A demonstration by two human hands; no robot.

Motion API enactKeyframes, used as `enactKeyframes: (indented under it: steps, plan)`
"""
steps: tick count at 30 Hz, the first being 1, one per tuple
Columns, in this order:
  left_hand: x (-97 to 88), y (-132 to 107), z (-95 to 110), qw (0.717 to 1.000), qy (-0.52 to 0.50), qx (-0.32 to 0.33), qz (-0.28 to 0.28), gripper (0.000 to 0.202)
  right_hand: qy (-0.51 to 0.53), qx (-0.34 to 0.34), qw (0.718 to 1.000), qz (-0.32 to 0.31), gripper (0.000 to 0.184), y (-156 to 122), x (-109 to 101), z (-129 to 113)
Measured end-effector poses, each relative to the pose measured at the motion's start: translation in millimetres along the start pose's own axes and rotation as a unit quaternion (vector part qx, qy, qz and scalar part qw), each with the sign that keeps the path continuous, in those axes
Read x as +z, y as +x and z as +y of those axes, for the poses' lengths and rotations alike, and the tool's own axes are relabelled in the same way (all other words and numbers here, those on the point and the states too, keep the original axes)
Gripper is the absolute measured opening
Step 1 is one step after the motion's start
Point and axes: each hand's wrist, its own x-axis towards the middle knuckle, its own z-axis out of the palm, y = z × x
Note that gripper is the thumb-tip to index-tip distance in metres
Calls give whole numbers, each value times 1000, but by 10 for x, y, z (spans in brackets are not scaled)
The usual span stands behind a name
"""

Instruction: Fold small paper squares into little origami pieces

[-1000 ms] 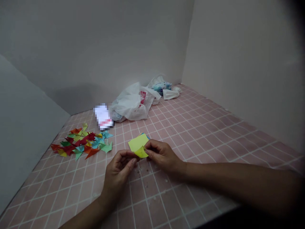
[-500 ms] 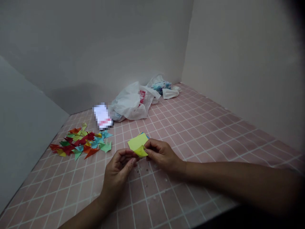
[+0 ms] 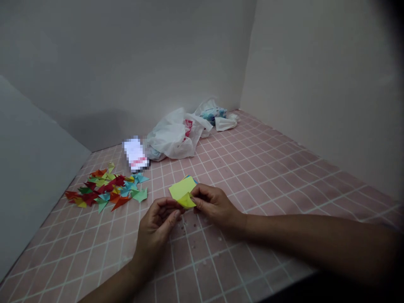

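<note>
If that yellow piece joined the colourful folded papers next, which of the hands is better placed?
Probably the left hand: it is at the yellow piece, and it is nearer the colourful folded papers than the right hand.

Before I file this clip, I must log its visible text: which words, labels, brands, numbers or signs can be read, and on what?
None can be read.
White plastic bag: red marking, too blurred to read.
Phone: screen pixelated, unreadable.
Blue-patterned bundle: too small and blurred to tell.
Folded yellow paper and top yellow sheet: no text visible.
</note>
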Motion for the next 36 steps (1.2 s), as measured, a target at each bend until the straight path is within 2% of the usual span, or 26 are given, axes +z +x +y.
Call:
enactKeyframes:
  steps: [14, 36]
  plan:
    - [-1, 9, -7, 1000, 8, -1, 2, 24, 20, 11, 1000, 8, 19, -1, 5, -4]
    - [-5, 4, -28, 1000, -5, -6, -2, 25, 30, 16, 999, 9, 17, 2, 2, 4]
